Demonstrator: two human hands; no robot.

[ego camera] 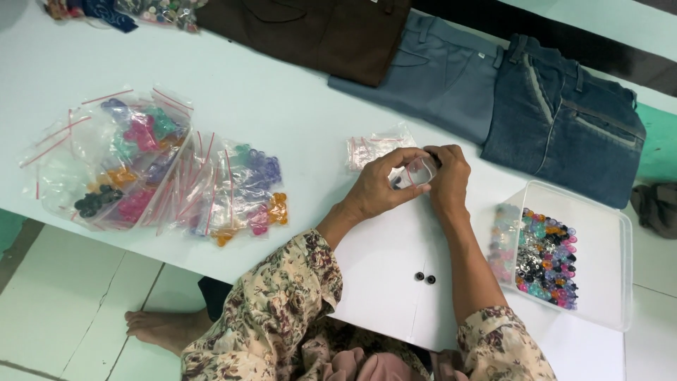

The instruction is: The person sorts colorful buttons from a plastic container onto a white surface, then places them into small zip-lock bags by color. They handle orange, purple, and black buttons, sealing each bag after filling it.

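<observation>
Hands: left hand (377, 187), right hand (446, 178) pinch clear crinkly bag (416, 171) | round black buttons (424, 277) below

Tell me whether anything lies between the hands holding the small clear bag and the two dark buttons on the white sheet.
Nothing visible does. The left hand and right hand hold the small clear bag above the white sheet; the two dark buttons lie nearer the person, with only bare sheet between.

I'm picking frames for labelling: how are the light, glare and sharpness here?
Head view: even, soft light with faint shadows; mild glare on the plastic bags and the clear box; straight edges bow slightly toward the corners; the small bag between left hand and right hand looks a bit soft.
</observation>
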